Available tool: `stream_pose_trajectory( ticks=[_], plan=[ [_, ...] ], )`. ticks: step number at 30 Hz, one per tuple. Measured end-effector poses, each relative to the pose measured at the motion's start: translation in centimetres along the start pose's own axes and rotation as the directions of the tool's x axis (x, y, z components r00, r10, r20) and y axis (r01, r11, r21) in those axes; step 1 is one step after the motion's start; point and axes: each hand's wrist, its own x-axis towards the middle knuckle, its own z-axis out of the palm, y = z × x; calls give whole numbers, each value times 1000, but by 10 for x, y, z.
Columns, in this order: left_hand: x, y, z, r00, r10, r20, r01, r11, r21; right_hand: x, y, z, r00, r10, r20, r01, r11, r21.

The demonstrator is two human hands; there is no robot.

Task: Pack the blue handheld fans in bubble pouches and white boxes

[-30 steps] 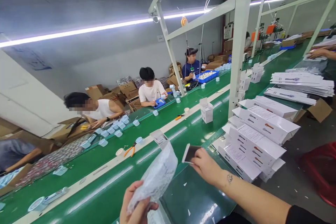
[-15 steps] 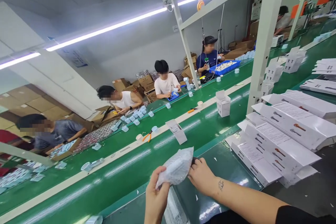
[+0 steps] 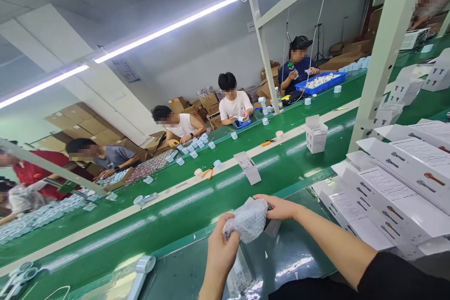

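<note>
A packet wrapped in clear bubble wrap (image 3: 248, 220) is held in front of me over the table edge. My left hand (image 3: 222, 243) pinches its near left end between thumb and fingers. At the packet's far right side, my right hand (image 3: 279, 207) is closed around a small white box (image 3: 273, 228), mostly hidden behind hand and wrap. The packet overlaps the box; whether any of it is inside, I cannot tell. Below my hands, more bubble wrap (image 3: 239, 274) lies on the dark green table (image 3: 291, 253).
Stacked flat printed cartons (image 3: 379, 197) lie to the right, beside a white metal post (image 3: 390, 56). Open white boxes (image 3: 248, 168) stand on the green conveyor (image 3: 176, 220). A light blue scoop (image 3: 142, 274) lies near left; orange-handled pliers (image 3: 208, 172) lie beyond. Several co-workers sit opposite.
My view has swung left. My right hand has risen over the packet's far side, and part of the white box now shows beneath it. My left hand still grips the packet.
</note>
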Motion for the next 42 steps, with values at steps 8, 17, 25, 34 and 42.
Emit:
stream_pose_trajectory(
  ticks=[8, 17, 25, 34, 42],
  plan=[
    [4, 5, 19, 985, 161, -60, -159, 986, 41, -4, 16, 22, 986, 13, -165, 33, 962, 271],
    [-6, 65, 7, 860, -12, 511, -448, 461, 766, -7, 20, 52, 988, 108, -111, -56, 918, 394],
    [6, 52, 52, 794, -89, 601, -548, 322, 772, -20, 26, 53, 981, 106, -160, -33, 914, 404],
    [-14, -2, 71, 812, -71, 579, -537, 296, 790, -23, 27, 47, 975, 191, -116, -114, 871, 478],
    [-22, -27, 46, 849, 190, 493, -486, 645, 590, -42, 32, 21, 971, 90, 222, -96, 995, 14]
  ],
)
